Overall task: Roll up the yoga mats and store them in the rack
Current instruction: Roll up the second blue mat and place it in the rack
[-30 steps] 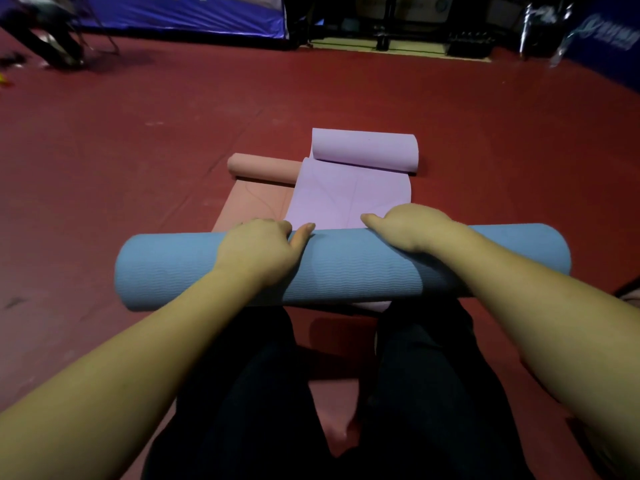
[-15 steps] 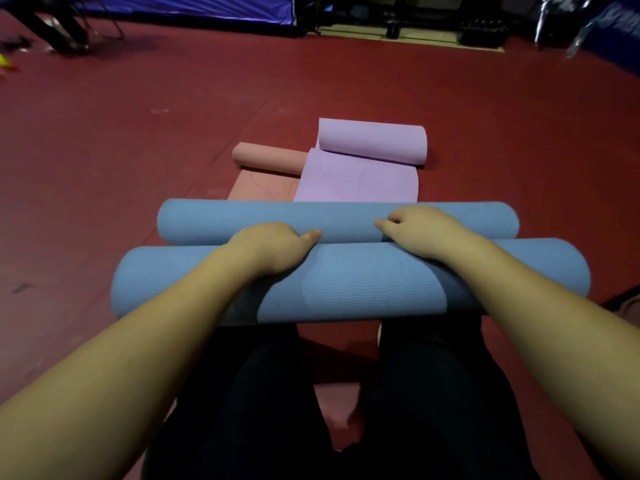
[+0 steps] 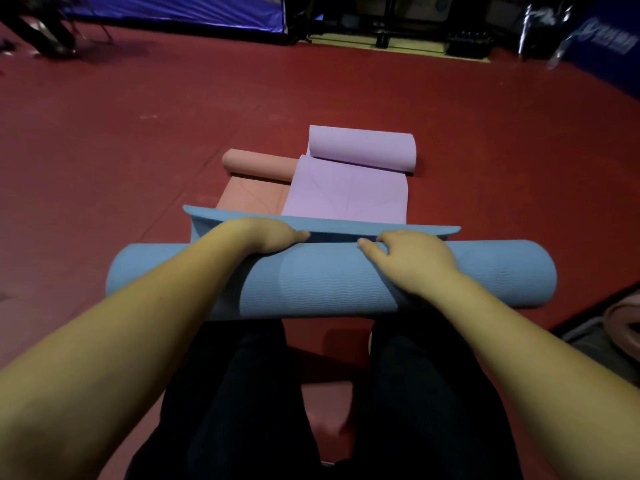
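Head view, looking down over the person's dark-trousered knees (image 3: 408, 393) to a dark red floor (image 3: 138, 161).

A thick roll of light blue foam yoga mat with a fine wavy ribbing (image 3: 322, 282) lies crosswise just beyond the knees. Its loose end rises behind the roll as a flap, the edge standing up in a shallow curve.

Left hand (image 3: 266, 237): on top of the roll at its far side, fingers curled over into the seam between roll and flap, thumb pointing inward. It appears to grip the mat there (fingertips hidden, so how deep the hold goes cannot be told).

Right hand (image 3: 412, 254): likewise on the roll's top, fingers bent over the far side, thumb stretched inward along the seam. Holding the mat.

Beyond the blue mat, a lilac yoga mat (image 3: 346, 192), flat at the near part and rolled at the far end. Beside and partly under it on the left, a salmon-pink yoga mat (image 3: 256, 199), also rolled at its far end. Both lie on the floor.

Far background: blue banner panels (image 3: 180, 12), dim and blurred.
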The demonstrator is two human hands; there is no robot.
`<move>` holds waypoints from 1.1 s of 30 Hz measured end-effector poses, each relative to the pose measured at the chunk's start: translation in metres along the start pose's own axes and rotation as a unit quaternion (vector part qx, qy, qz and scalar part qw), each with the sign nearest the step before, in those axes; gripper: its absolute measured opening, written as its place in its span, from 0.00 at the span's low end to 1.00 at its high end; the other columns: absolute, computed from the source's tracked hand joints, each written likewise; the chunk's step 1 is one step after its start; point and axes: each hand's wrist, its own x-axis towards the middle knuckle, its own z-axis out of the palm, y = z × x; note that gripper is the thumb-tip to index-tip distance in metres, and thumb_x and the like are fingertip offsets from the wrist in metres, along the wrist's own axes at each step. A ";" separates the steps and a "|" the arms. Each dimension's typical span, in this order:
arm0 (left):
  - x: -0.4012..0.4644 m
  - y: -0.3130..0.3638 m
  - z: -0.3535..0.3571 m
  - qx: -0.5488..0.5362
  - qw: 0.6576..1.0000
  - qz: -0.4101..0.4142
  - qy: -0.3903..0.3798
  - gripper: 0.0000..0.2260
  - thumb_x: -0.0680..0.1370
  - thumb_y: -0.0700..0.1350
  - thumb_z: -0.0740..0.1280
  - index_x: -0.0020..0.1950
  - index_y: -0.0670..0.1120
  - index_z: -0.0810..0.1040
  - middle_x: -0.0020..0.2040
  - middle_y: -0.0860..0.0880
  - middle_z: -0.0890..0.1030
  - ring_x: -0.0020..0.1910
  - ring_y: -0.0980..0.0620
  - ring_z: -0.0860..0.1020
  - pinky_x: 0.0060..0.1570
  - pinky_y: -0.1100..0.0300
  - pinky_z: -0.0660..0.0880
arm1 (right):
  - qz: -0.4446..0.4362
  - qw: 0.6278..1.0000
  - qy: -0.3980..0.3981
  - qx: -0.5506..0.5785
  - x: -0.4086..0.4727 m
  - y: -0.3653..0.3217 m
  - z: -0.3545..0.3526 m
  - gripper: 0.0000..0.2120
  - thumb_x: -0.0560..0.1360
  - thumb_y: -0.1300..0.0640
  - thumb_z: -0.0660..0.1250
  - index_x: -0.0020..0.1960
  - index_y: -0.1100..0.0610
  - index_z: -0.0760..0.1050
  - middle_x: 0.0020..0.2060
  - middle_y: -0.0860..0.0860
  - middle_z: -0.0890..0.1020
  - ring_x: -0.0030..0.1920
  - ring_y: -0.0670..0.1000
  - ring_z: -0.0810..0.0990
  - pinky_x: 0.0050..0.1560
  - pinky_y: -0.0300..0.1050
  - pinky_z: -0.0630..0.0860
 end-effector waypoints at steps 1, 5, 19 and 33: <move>0.000 0.001 0.001 0.033 0.999 -0.001 0.031 0.27 0.84 0.61 0.51 0.73 0.45 0.71 0.75 0.44 0.69 0.72 0.44 0.68 0.68 0.52 0.62 | 0.005 1.000 -0.008 0.004 0.004 0.001 0.000 0.31 0.77 0.30 0.46 0.51 0.51 0.79 0.52 0.52 0.82 0.54 0.56 0.79 0.45 0.48 0.68; -0.004 -0.003 0.013 0.106 0.954 0.086 0.266 0.22 0.84 0.58 0.49 0.41 0.47 0.73 0.50 0.43 0.80 0.47 0.41 0.75 0.44 0.52 0.67 | 0.018 0.999 -0.043 0.021 0.016 0.002 0.000 0.32 0.78 0.31 0.47 0.58 0.51 0.79 0.58 0.54 0.81 0.59 0.57 0.78 0.50 0.49 0.70; -0.028 -0.033 0.078 0.366 0.864 0.154 0.310 0.54 0.58 0.68 0.76 0.77 0.49 0.59 0.70 0.38 0.70 0.64 0.34 0.71 0.61 0.33 0.67 | 0.044 0.980 -0.190 0.045 0.059 0.002 -0.011 0.39 0.78 0.30 0.46 0.66 0.58 0.77 0.67 0.59 0.76 0.64 0.59 0.74 0.62 0.50 0.68; -0.075 -0.035 0.073 0.342 0.823 0.250 0.378 0.48 0.57 0.71 0.70 0.70 0.48 0.64 0.60 0.41 0.77 0.50 0.39 0.77 0.50 0.43 0.73 | 0.040 0.970 -0.238 0.037 0.029 0.005 -0.041 0.38 0.77 0.28 0.48 0.68 0.55 0.75 0.71 0.56 0.73 0.67 0.56 0.72 0.65 0.50 0.65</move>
